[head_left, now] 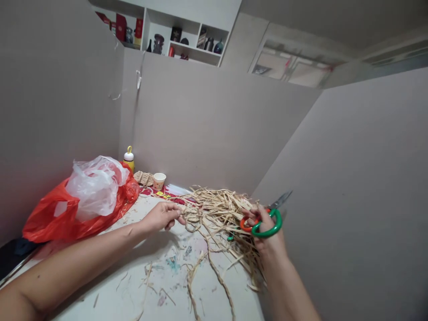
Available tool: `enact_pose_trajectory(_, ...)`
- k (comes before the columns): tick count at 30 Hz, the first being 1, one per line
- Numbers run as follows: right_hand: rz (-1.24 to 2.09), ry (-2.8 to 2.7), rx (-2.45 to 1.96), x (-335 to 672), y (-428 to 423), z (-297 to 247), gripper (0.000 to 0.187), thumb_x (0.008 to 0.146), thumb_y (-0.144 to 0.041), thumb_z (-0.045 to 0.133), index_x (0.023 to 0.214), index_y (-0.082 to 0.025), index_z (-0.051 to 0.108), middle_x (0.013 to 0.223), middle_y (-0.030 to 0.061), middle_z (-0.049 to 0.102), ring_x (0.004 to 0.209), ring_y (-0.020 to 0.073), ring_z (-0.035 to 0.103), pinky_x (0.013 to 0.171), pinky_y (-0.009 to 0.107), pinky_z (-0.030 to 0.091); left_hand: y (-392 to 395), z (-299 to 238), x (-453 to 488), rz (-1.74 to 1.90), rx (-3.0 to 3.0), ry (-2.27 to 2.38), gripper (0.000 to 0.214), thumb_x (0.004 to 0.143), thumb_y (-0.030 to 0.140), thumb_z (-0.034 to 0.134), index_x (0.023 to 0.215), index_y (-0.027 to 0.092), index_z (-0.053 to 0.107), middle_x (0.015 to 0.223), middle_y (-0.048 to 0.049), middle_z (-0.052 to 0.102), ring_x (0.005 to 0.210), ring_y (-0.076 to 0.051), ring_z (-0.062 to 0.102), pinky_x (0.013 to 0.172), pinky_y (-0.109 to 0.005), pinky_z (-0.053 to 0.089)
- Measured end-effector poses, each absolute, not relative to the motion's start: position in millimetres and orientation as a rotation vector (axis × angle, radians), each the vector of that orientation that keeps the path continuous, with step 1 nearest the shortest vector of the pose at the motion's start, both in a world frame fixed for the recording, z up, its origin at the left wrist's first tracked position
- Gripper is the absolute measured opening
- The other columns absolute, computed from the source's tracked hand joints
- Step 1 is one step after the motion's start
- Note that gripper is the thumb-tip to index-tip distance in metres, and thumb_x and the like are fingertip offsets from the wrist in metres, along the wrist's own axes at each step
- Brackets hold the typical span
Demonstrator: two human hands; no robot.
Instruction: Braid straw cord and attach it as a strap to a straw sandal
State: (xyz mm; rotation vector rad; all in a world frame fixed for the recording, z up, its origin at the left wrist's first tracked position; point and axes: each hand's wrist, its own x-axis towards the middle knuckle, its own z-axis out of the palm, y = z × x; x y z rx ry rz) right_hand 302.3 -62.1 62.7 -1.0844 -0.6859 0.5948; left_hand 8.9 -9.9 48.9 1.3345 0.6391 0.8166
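Observation:
My right hand is closed round a pair of scissors with one green and one orange handle loop, blades pointing up and right toward the wall. Beneath it lies a heap of pale straw strips at the table's far right. My left hand reaches across the table and pinches a strand at the left side of the heap. A braided straw cord trails from the heap toward me over the stained white table.
A red plastic bag with a clear bag on top sits at the left. Behind it stand a yellow bottle, a small woven piece and a paper cup. Grey partition walls enclose the table closely on three sides.

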Motion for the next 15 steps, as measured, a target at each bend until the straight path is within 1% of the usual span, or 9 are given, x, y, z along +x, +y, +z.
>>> enact_pose_trajectory(3,0.497,-0.800,-1.214,292.6,-58.5,47.7,0.048,0.068,-0.065,0.060,0.071,-0.019,0.049,0.047,-0.0060,0.051,0.032,0.0060,0.037,0.031,0.018,0.030,-2.5,47.9,5.3,0.869,1.228,0.671,0.027,0.069,0.036,0.067,0.079,0.014,0.055,0.072,-0.0060,0.071,0.036,-0.003,0.032,0.036,-0.018,0.021)
enact_pose_trajectory(5,0.441,-0.938,-1.309,282.6,-57.5,40.8,0.048,0.072,-0.068,0.055,0.074,-0.019,0.052,0.045,-0.0079,0.044,0.033,0.0081,0.036,0.033,0.020,0.029,0.7,47.7,3.1,0.922,1.173,0.696,0.026,0.069,0.035,0.068,0.078,0.015,0.055,0.074,-0.0062,0.071,0.036,-0.002,0.032,0.036,-0.017,0.020)
enact_pose_trajectory(7,0.383,-1.113,-1.406,270.7,-56.8,35.3,0.046,0.068,-0.064,0.062,0.074,-0.019,0.056,0.048,-0.0060,0.046,0.039,0.0109,0.041,0.039,0.023,0.032,3.0,46.8,1.8,0.986,1.132,0.720,0.024,0.070,0.034,0.068,0.074,0.014,0.054,0.075,-0.0060,0.070,0.037,-0.002,0.032,0.036,-0.017,0.020)
enact_pose_trajectory(10,0.312,-1.378,-1.529,250.1,-57.3,27.0,0.038,0.061,-0.054,0.072,0.076,-0.021,0.061,0.057,-0.0027,0.055,0.052,0.0155,0.050,0.050,0.026,0.035,5.9,43.5,1.4,1.078,1.093,0.751,0.022,0.071,0.032,0.067,0.073,0.014,0.054,0.075,-0.0048,0.070,0.037,-0.002,0.032,0.036,-0.017,0.021)
enact_pose_trajectory(13,0.286,-1.571,-1.605,229.6,-60.8,19.9,0.033,0.063,-0.049,0.072,0.080,-0.023,0.061,0.059,-0.0031,0.058,0.054,0.0170,0.051,0.054,0.027,0.031,8.5,40.0,1.6,1.130,1.075,0.767,0.019,0.073,0.030,0.065,0.077,0.014,0.056,0.076,-0.0050,0.071,0.038,-0.002,0.034,0.036,-0.016,0.023)
enact_pose_trajectory(15,0.190,-1.714,-1.693,218.9,-64.0,17.3,0.031,0.068,-0.049,0.068,0.085,-0.023,0.060,0.060,-0.0020,0.060,0.055,0.0183,0.053,0.055,0.027,0.029,9.7,38.7,2.0,1.137,1.069,0.773,0.017,0.074,0.028,0.064,0.078,0.014,0.056,0.078,-0.0063,0.071,0.040,-0.003,0.036,0.036,-0.016,0.023)
